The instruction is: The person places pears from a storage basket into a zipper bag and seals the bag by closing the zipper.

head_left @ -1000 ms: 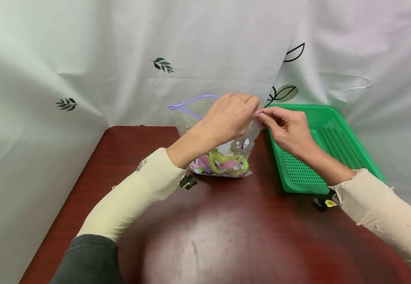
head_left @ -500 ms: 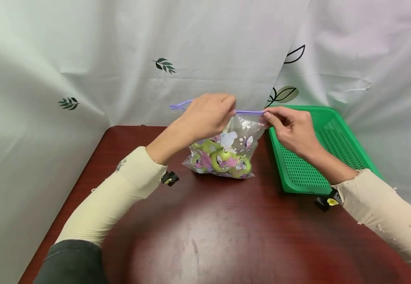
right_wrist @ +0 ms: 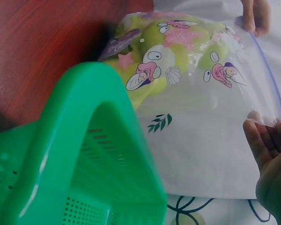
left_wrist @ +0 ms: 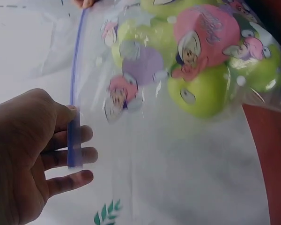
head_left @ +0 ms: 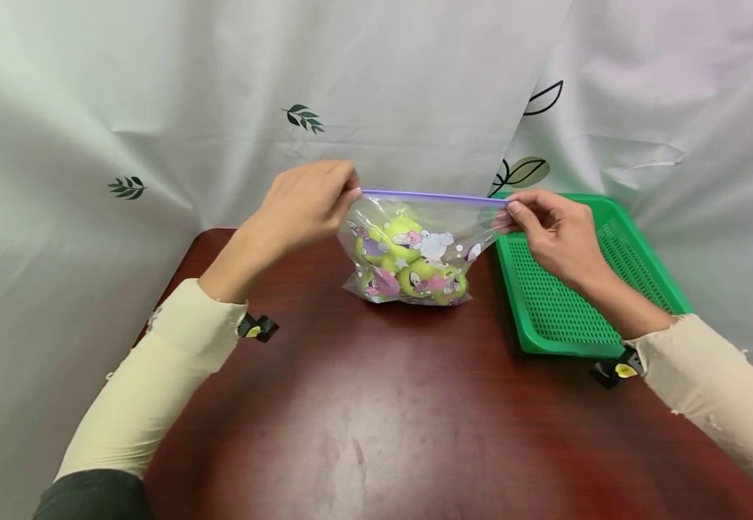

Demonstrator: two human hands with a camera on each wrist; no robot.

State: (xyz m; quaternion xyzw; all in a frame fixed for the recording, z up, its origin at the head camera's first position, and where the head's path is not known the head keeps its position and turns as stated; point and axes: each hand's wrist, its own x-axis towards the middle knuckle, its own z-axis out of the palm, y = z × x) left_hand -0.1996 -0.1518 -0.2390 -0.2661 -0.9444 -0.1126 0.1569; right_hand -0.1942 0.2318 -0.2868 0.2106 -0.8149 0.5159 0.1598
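Observation:
A clear zip bag (head_left: pixel 450 224) printed with cartoon figures holds several green apples (head_left: pixel 404 238). Its purple zip strip (head_left: pixel 428 195) runs straight between both hands along the top. My left hand (head_left: pixel 305 198) pinches the strip's left end; in the left wrist view the thumb presses it, with fingers behind the plastic. At the right corner, my right hand (head_left: pixel 561 231) pinches the strip between thumb and fingers. The bag is upright, its base at the tabletop; whether it touches cannot be told. In the right wrist view, the right hand (right_wrist: pixel 276 154) shows only in part at the edge.
A green perforated plastic basket (head_left: pixel 525 332) stands on the right of the dark red wooden table (head_left: pixel 376 404), just beside the bag and under the right forearm. A pale curtain (head_left: pixel 220 94) with leaf prints hangs behind and along the sides.
My left hand has slid leftward along the zip strip from near the right hand to the left end. The strip, earlier gaping at the left, now lies in one line. The right hand moved slightly right.

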